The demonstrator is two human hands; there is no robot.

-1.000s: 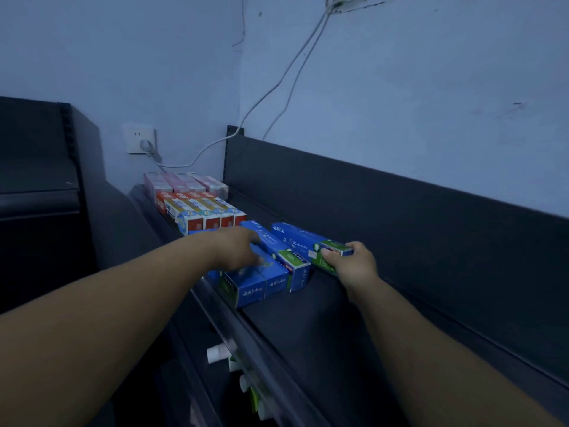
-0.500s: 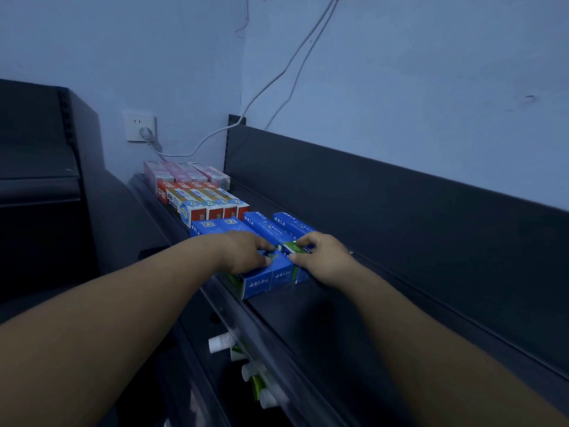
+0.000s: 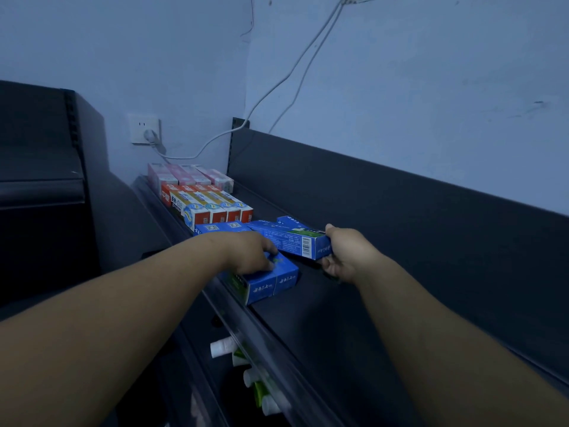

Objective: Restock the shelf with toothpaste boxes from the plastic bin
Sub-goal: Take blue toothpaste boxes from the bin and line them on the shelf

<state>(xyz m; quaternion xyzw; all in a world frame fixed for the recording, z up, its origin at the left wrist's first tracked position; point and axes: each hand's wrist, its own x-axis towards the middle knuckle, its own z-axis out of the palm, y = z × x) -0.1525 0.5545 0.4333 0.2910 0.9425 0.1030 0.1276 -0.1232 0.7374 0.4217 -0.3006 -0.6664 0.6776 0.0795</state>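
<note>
Left hand (image 3: 246,254) palm down on the pair of blue boxes (image 3: 271,280) at the shelf's front lip, fingers bent over their tops; gripping or only pressing, impossible to tell. Right hand (image 3: 346,254) clamped round the near end of a tilted blue box (image 3: 292,240), thumb above, fingers curled beneath, barcode side turned to the camera, near end raised off the shelf (image 3: 323,318).

Along the shelf from the far left: pink boxes (image 3: 187,175) in a row against the corner, then orange-and-yellow boxes (image 3: 215,208) packed side by side, then flat blue boxes (image 3: 221,227) just behind the left hand. Tilted blue box just right of the pair, far end hidden among the other blue boxes.
</note>
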